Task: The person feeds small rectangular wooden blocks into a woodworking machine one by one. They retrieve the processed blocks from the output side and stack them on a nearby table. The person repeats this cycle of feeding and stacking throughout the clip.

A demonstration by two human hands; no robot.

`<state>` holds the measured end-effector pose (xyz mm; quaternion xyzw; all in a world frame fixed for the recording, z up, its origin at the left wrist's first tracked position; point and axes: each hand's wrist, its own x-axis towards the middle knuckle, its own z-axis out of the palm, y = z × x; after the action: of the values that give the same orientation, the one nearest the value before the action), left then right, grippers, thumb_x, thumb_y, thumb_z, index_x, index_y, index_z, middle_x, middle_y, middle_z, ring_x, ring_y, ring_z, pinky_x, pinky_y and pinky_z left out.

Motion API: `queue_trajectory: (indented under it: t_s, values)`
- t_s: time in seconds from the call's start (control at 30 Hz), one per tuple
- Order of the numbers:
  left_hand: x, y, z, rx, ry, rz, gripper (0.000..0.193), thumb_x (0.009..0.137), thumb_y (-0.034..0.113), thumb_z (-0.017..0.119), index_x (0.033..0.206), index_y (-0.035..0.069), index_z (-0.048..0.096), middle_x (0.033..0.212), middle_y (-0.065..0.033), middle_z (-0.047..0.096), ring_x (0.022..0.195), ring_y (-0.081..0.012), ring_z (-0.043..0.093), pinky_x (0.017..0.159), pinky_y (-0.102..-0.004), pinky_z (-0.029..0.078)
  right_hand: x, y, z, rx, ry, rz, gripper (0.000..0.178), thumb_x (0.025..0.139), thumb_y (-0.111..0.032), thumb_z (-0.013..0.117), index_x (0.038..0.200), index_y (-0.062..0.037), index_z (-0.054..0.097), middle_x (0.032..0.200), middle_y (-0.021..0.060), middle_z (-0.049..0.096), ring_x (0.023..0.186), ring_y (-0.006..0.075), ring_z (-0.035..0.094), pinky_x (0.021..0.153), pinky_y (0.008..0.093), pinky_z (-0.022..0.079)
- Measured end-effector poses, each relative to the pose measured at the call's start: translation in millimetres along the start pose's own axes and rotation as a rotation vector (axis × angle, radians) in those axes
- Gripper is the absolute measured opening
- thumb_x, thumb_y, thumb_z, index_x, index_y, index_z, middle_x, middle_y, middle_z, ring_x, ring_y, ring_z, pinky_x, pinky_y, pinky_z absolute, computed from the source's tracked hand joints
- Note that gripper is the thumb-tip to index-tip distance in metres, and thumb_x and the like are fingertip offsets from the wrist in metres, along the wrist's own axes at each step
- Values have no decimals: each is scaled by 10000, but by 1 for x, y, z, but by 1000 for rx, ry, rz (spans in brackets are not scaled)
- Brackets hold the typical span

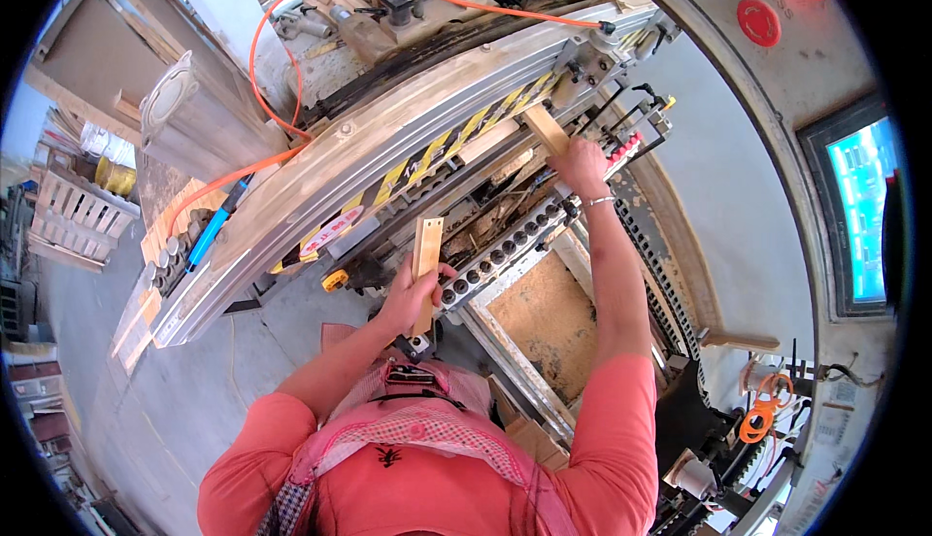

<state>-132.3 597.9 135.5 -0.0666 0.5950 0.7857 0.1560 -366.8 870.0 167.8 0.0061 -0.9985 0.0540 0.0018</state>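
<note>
My left hand [410,295] is closed round a short flat wooden strip [427,250], which stands nearly upright close to my body; small dark holes show near its top end. Farther off to the right, my right hand [581,169] grips another wooden piece [546,130] by its near end. The far end of that piece reaches toward the machine's clamp area [590,62]. Beneath and between my hands runs a rail with a row of black round knobs [500,254]. My right palm and part of its fingers are hidden from view.
A long curved machine beam [388,148] with yellow-black warning tape crosses ahead. An orange hose [254,55] loops over it. Sawdust fills a framed bay [544,318] below my right arm. At right stand a lit screen [862,211] and a red stop button [758,22].
</note>
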Motion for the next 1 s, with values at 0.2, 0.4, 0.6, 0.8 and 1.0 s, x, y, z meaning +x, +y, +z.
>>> queue_trajectory:
  t_s: [0.2,0.4,0.6,0.8,1.0]
  values:
    - [-13,3,9,115,-11,27,283,897,143,488,1133,-14,491,1013,-65,584,761,-97,546,703,-236,457,14,6,7,12,10,-33,398,594,-350,710,818,-29,633,813,166,646,796,301,628,691,382,508]
    - [-9,-16,3,2,-10,68,239,904,142,480,1084,-15,498,1029,-71,593,792,-107,568,715,-255,469,3,3,7,1,73,-16,412,663,-361,705,888,-39,579,858,139,635,890,285,593,726,392,496]
    - [-8,-15,1,131,-13,97,234,918,151,439,1095,4,480,1064,-95,575,813,-132,564,732,-286,470,-3,3,16,9,146,10,304,717,-292,636,838,-14,610,825,168,645,832,311,621,743,387,506]
    - [-7,-12,2,159,-39,102,246,920,153,431,1113,9,482,1061,-89,577,820,-136,565,733,-284,466,2,8,15,37,132,47,317,672,-331,672,772,-32,639,819,152,649,803,290,629,699,385,515]
    - [-7,-13,4,116,-20,102,245,923,158,425,1107,10,488,1052,-85,580,814,-132,565,728,-281,466,-1,10,11,34,101,31,346,664,-351,686,793,-33,642,825,146,651,816,286,630,708,378,516]
